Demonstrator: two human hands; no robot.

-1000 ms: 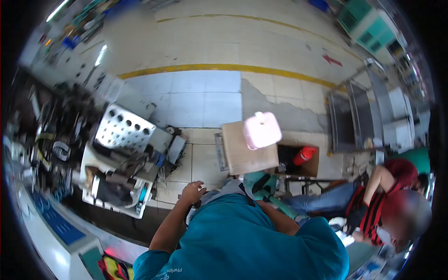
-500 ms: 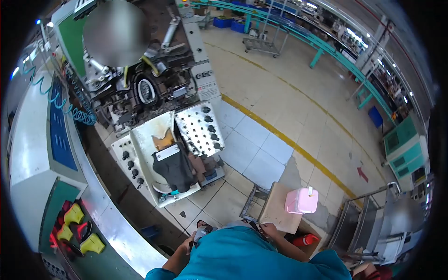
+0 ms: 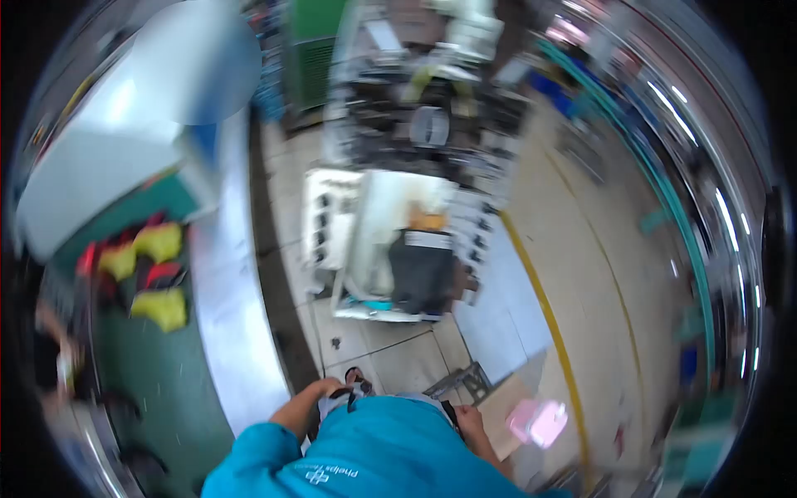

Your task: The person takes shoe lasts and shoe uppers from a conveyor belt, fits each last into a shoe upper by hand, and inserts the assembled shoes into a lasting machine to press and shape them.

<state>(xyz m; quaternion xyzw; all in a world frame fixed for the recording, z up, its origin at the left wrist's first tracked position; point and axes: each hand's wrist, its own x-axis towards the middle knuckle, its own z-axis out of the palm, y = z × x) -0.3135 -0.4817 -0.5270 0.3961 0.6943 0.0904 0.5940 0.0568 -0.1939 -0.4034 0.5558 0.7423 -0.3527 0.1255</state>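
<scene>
My left hand (image 3: 330, 388) is at my waist on the left, beside light grey cloth and the hem of my teal shirt (image 3: 378, 448). My right hand (image 3: 470, 420) is at my right hip, against a dark strap or edge of clothing. Motion smears the fingers of both hands, so whether they grip the cloth cannot be made out. Ahead of me stands a white machine tray (image 3: 353, 249) with a dark cloth or apron (image 3: 422, 274) draped in it. A pink container (image 3: 538, 422) sits on a stool (image 3: 508, 397) near my right hand.
A shiny metal counter edge (image 3: 237, 332) curves along my left, with yellow and red shoe-like pieces (image 3: 158, 311) on the green surface beyond. The large machine (image 3: 432, 124) stands ahead. A yellow floor line (image 3: 540, 307) runs along the right. Another person's arm (image 3: 54, 328) shows at far left.
The view has swung left, so the machine and tray appear further right and the picture is blurred. Both hands stay at my waist. Another person's arm now shows at far left.
</scene>
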